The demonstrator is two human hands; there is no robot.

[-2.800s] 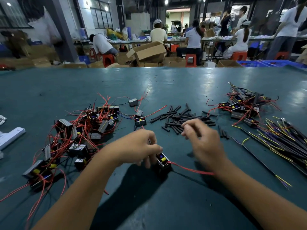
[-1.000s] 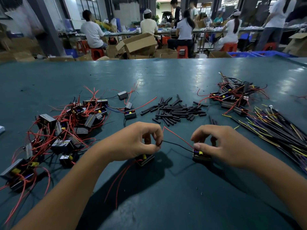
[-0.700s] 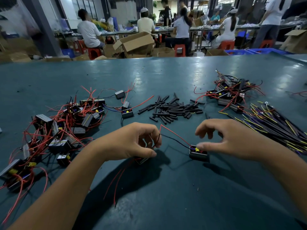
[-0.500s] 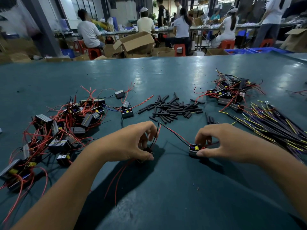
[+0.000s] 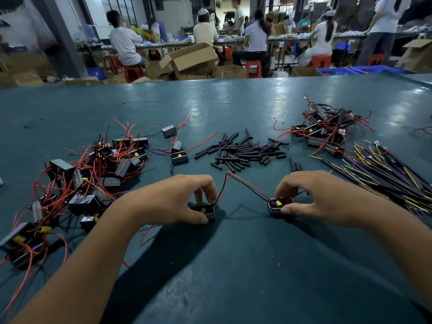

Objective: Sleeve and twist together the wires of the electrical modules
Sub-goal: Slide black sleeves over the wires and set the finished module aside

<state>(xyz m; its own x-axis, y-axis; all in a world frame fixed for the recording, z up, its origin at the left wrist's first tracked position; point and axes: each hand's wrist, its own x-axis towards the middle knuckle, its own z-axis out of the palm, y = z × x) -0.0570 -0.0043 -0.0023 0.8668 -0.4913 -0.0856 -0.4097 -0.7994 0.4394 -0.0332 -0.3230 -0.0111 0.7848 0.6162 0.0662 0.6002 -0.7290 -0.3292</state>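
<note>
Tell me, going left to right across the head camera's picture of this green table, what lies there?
Tangled pile of black modules with red wires → left hand on a module → heap of short black sleeve tubes → right hand on another module → bundle of long black-and-yellow wires.

1 view only, head-mounted wide-angle, so no overlap with another view. It looks forward and down from above and behind both forearms, which enter from the bottom corners. Left hand (image 5: 173, 202) and right hand (image 5: 313, 199) sit close, in mid-frame. Beyond the fingertips the green table (image 5: 210, 104) runs away to its far edge in the upper third. Past that edge the view faces seated workers (image 5: 126, 43), well apart. Lines bow outward at the edges.
</note>
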